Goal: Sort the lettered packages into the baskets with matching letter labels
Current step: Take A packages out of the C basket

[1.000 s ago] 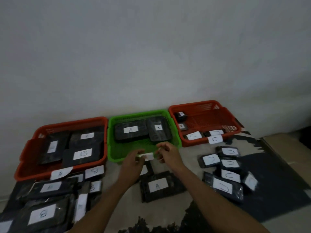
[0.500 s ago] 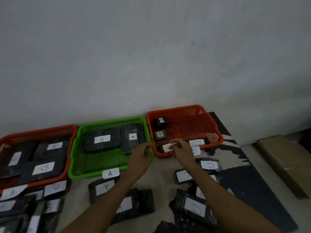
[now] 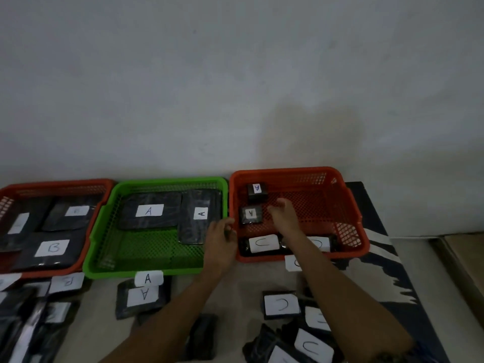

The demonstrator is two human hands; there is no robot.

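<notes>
Black packages (image 3: 149, 210) bearing white letter labels.

bare mesh floor right of two small packages (image 3: 251, 214)

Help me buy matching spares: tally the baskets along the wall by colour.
Red baskets: 2, one at the left, one at the right
Green basket: 1, between them
Total: 3
</notes>
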